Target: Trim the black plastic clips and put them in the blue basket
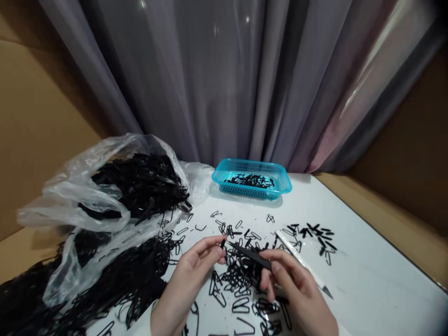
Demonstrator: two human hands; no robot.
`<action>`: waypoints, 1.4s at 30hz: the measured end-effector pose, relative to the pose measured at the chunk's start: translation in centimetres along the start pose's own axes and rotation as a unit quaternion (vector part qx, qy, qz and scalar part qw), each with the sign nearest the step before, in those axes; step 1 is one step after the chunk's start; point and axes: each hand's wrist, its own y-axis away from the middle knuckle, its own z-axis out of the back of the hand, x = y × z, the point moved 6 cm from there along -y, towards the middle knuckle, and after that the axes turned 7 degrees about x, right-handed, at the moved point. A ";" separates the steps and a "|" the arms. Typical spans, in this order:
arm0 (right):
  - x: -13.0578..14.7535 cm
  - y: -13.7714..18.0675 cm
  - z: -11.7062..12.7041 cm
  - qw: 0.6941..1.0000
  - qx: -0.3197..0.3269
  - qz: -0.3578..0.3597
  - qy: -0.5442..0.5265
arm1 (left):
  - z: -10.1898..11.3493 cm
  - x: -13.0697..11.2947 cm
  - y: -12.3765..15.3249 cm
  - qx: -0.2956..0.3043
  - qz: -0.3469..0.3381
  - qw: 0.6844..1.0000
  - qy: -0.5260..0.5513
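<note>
My left hand (196, 266) is closed in a pinch on a small black strip (223, 243), which stands up between thumb and fingertips. Held in my right hand (294, 280) is a pair of black tweezers (249, 254), with their thin point angled left close to the strip. Whether the point touches it, I cannot tell. Under both hands, many flat black loops (241, 275) lie scattered and heaped on the white table (371, 270). A long white strip (303, 261) with a dark pointed end lies partly behind my right hand.
A blue perforated basket (285, 185) holding small black pieces stands at the back. On the left, a clear plastic bag (80, 186) spills a large heap of black strips (133, 270). Several black pieces (320, 233) lie at right. Cardboard walls (38, 140) and a grey curtain (217, 84) surround the table.
</note>
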 end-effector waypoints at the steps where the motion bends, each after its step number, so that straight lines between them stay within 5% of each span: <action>1: 0.3 0.1 0.3 1.000 -0.013 -0.005 -0.013 | -0.3 -0.1 0.2 -0.001 0.005 1.000 -0.001; 8: 1.0 0.3 1.9 0.998 -0.036 -0.054 -0.025 | -1.0 0.7 0.1 -0.001 0.042 0.996 0.081; 16: 3.2 1.6 3.5 0.977 -0.195 0.084 0.032 | -2.0 1.0 1.0 0.001 0.098 0.981 0.167; 32: 2.8 0.5 3.7 0.992 -0.118 -0.012 -0.039 | -2.1 1.4 1.5 -0.008 0.125 0.981 0.145; 42: 3.7 1.4 3.5 0.986 -0.145 0.048 0.069 | -1.8 0.5 1.5 -0.051 0.090 0.994 0.028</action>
